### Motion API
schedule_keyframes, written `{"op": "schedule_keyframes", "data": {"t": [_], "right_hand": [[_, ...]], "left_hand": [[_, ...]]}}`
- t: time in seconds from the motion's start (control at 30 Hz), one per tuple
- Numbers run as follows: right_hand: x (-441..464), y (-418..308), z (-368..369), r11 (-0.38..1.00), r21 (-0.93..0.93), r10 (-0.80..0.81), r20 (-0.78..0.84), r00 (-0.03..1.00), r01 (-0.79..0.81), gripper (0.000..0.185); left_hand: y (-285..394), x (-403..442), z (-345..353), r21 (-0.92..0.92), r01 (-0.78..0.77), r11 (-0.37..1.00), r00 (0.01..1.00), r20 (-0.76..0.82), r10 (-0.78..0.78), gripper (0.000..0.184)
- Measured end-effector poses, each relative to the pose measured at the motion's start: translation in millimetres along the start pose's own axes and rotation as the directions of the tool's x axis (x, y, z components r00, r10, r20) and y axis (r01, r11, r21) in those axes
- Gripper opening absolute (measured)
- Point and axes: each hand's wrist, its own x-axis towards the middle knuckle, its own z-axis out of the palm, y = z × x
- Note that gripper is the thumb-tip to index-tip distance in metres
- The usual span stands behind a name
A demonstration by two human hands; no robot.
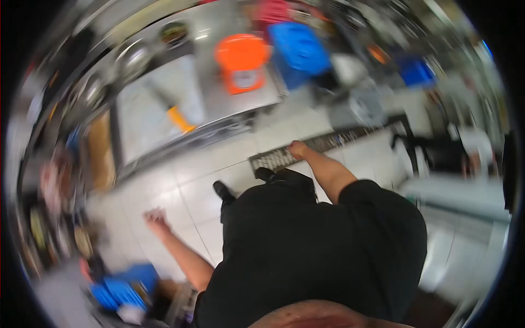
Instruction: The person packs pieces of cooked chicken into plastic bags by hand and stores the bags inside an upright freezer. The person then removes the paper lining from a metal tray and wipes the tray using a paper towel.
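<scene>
My left hand hangs over the white tiled floor at the left, blurred, its fingers loosely apart and holding nothing visible. Above the dark floor grate, my right hand is curled closed with nothing visible in it. Both hands are away from the steel table. On that table a knife with a yellow handle lies across a white cutting board. An orange scale stands to the board's right.
Metal bowls stand behind the board. A blue container is right of the scale. At the right are a grey bin and a pale counter. Blue items sit at the lower left. Much of the surroundings is blurred.
</scene>
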Motion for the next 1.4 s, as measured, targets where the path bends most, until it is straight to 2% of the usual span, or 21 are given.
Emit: {"op": "schedule_keyframes", "data": {"t": [0.1, 0.13, 0.17, 0.2, 0.23, 0.27, 0.37, 0.43, 0.47, 0.57, 0.6, 0.67, 0.7, 0.83, 0.87, 0.93, 1.0, 1.07, 1.17, 1.3, 1.4], "right_hand": [[-61, 91, -17, 0.944, -0.018, 0.323, -0.162, 0.933, -0.330, 0.035], [-113, 100, -10, 0.934, 0.117, 0.357, -0.213, 0.910, -0.339, 0.038], [-149, 114, 2, 0.911, 0.194, 0.402, -0.234, 0.885, -0.363, 0.038], [-178, 131, 18, 0.886, 0.262, 0.444, -0.247, 0.862, -0.381, 0.039], [-204, 145, 37, 0.859, 0.325, 0.481, -0.249, 0.841, -0.395, 0.039], [-228, 156, 57, 0.833, 0.347, 0.521, -0.225, 0.823, -0.432, 0.040], [-276, 176, 127, 0.730, 0.419, 0.612, -0.051, 0.789, -0.540, 0.043], [-299, 174, 174, 0.727, 0.376, 0.615, 0.015, 0.788, -0.575, 0.043], [-299, 178, 189, 0.737, 0.269, 0.609, 0.133, 0.782, -0.620, 0.045], [-303, 178, 205, 0.891, 0.167, 0.349, 0.344, 0.872, -0.423, 0.042], [-306, 167, 199, 0.942, 0.139, 0.262, 0.264, 0.928, -0.306, 0.039], [-281, 159, 185, 0.791, 0.344, 0.503, 0.103, 0.858, -0.505, 0.040], [-237, 209, 190, 0.970, -0.033, 0.242, 0.072, 0.968, -0.240, 0.041], [-254, 149, 127, 0.922, 0.346, 0.271, -0.248, 0.930, -0.176, 0.039], [-249, 145, 118, 0.927, 0.349, 0.237, -0.262, 0.935, -0.137, 0.039], [-242, 147, 97, 0.936, 0.347, 0.167, -0.289, 0.943, -0.059, 0.040], [-239, 160, 81, 0.964, 0.264, 0.112, -0.248, 0.962, -0.044, 0.040], [-229, 179, 65, 0.983, 0.182, 0.050, -0.202, 0.978, -0.013, 0.042], [-219, 204, 44, 0.995, 0.086, 0.056, -0.103, 0.993, -0.048, 0.043], [-222, 199, 10, 0.946, 0.275, -0.133, -0.151, 0.980, 0.171, 0.044], [-226, 163, -18, 0.775, 0.496, -0.293, -0.264, 0.919, 0.390, 0.040]], "left_hand": [[104, 80, 48, 0.005, -0.104, 0.995, 0.990, -0.098, 0.104, 0.071], [128, 115, 52, 0.032, -0.084, 0.996, 0.994, -0.072, 0.086, 0.075], [134, 176, 37, -0.032, -0.052, 0.998, 0.997, -0.065, 0.050, 0.077], [156, 163, 65, -0.015, -0.076, 0.997, 0.989, -0.125, 0.074, 0.081], [158, 218, 47, -0.058, 0.018, 0.998, 0.998, -0.057, -0.021, 0.087], [156, 256, 42, -0.182, 0.065, 0.981, 0.996, -0.044, -0.074, 0.082], [161, 270, 46, -0.222, 0.089, 0.971, 0.995, 0.059, -0.078, 0.065], [164, 244, 61, -0.216, 0.072, 0.974, 0.997, 0.026, -0.068, 0.056], [169, 229, 71, -0.212, 0.061, 0.975, 0.998, 0.006, -0.061, 0.052], [157, 250, 63, -0.239, -0.031, 0.971, 0.998, 0.041, 0.042, 0.048], [152, 254, 53, -0.241, -0.063, 0.968, 0.996, 0.039, 0.075, 0.048], [143, 253, 43, -0.258, -0.130, 0.957, 0.988, 0.043, 0.145, 0.048], [140, 242, 37, -0.247, -0.166, 0.955, 0.978, 0.082, 0.192, 0.050], [128, 169, -20, -0.207, -0.214, 0.954, 0.953, 0.168, 0.251, 0.055], [121, 144, -35, -0.184, -0.223, 0.957, 0.953, 0.165, 0.254, 0.055], [110, 89, -63, -0.127, -0.233, 0.964, 0.957, 0.147, 0.251, 0.056], [105, 28, -76, -0.072, -0.228, 0.971, 0.963, 0.132, 0.236, 0.057], [110, -28, -71, -0.006, -0.206, 0.979, 0.968, 0.143, 0.204, 0.057], [129, -103, -50, 0.088, -0.160, 0.983, 0.972, 0.191, 0.141, 0.058], [153, -183, -4, 0.214, -0.083, 0.973, 0.953, 0.303, 0.015, 0.060], [164, -229, 39, 0.296, -0.031, 0.955, 0.903, 0.417, -0.101, 0.061]]}}
